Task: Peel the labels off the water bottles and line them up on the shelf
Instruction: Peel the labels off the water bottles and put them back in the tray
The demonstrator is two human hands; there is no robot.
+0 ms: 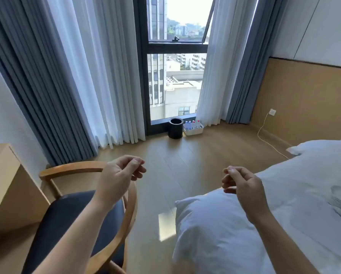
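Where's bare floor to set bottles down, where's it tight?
Bare floor between chair and bed, on up to the curtains. Tight at the window foot: black bin beside white basket of bottles. A cable trails along the right wall.

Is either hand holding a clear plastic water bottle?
No: the left hand and right hand are empty, and the clear plastic water bottles stand in the white plastic basket.

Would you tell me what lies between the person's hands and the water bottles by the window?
Only bare wooden floor lies, in the head view, between the left hand, the right hand and the water bottles in their white basket.
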